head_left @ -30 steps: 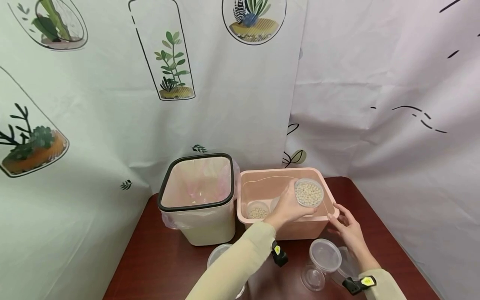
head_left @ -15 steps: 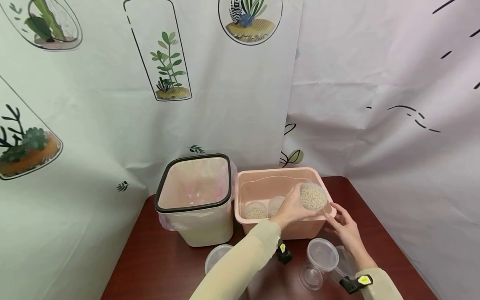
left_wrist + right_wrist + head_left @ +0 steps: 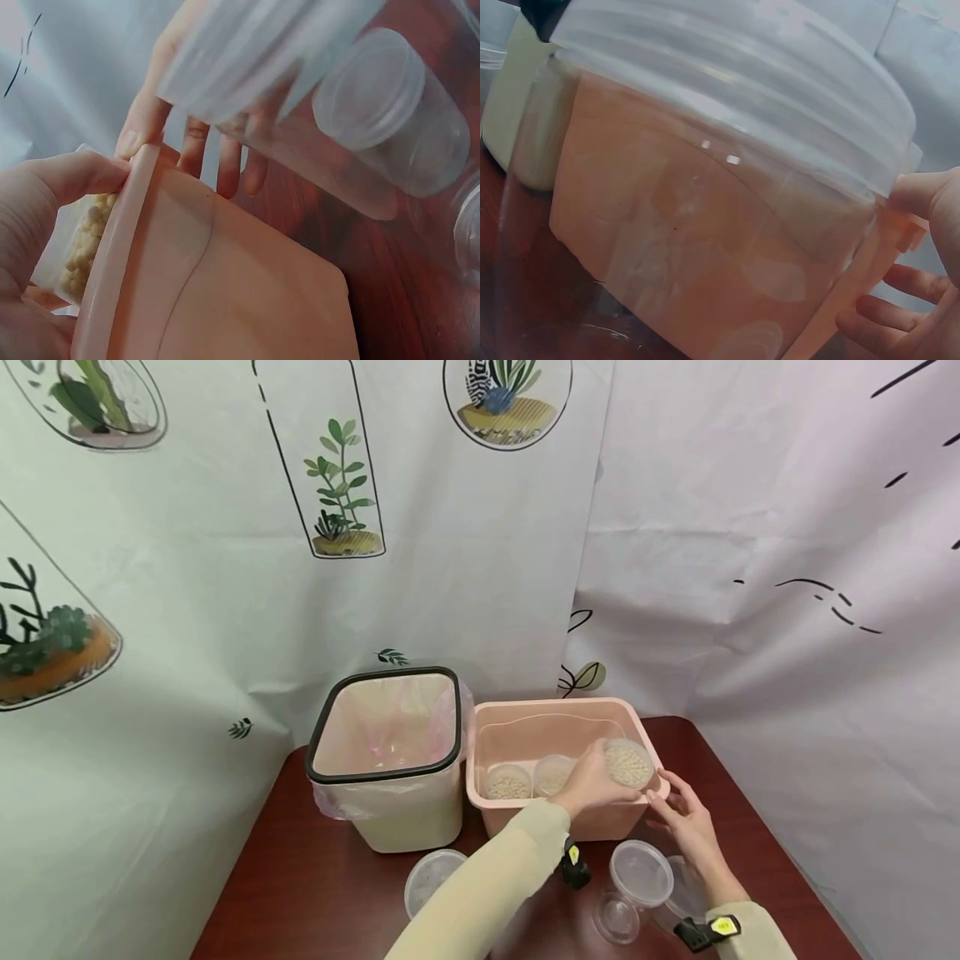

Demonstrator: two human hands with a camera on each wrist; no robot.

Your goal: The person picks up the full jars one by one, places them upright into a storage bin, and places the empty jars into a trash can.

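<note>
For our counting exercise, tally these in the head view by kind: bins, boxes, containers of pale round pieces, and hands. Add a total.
Bins: 1, the black-rimmed bin
Boxes: 1, the pink box
Containers of pale round pieces: 3, the held container, middle container and leftmost container
Hands: 2, the left hand and right hand
Total: 7

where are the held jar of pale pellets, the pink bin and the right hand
Held jar of pale pellets (image 3: 628, 765): head view, middle of its round end
Pink bin (image 3: 611, 823): head view, front wall
Right hand (image 3: 692, 827): head view, back of the hand
</note>
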